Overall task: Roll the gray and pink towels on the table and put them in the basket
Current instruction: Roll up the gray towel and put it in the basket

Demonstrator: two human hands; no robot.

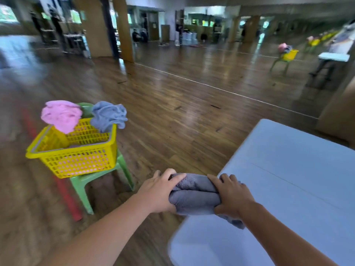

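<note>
At table [288, 169] edge, arms outstretched, left hand [159, 191] and right hand [233, 197] gripping rolled gray towel [196, 198] (fingers [172, 173] curled over it)

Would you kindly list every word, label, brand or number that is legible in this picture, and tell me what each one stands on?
No text is legible anywhere in this view.
The yellow basket, rolled gray towel and white table show no print.
The board at the far right may carry an image or print, but it is too blurred to read.
</note>
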